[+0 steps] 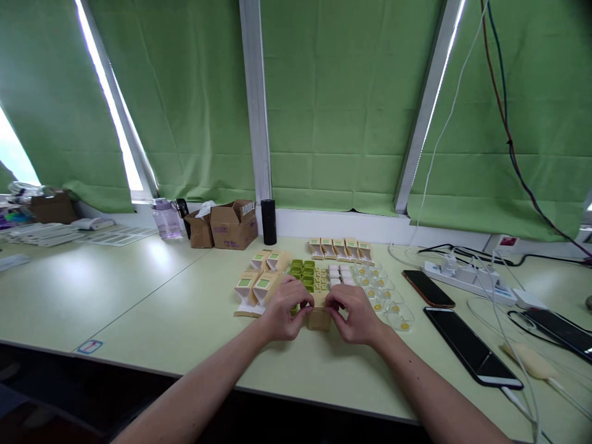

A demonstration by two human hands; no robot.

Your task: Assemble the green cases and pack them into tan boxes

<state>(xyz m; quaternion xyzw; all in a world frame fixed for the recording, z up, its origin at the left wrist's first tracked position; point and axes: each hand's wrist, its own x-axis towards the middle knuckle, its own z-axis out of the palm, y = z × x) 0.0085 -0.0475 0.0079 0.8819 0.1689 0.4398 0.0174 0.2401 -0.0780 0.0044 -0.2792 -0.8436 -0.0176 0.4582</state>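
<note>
I hold a small brown carton (319, 319) on the table (152, 302) between both hands: my left hand (287, 316) pinches its left side and my right hand (354, 317) grips its right side, fingers closed on the cardboard. Just behind it lie green trays (303, 272) and white pieces (340, 274), with clear cups (385, 297) to the right and green-topped boxes (254, 286) to the left.

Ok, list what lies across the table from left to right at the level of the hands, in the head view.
Tan folded cartons with green labels, left hand, small brown cardboard box, right hand, clear plastic cups with yellow pieces, large black smartphone.
</note>
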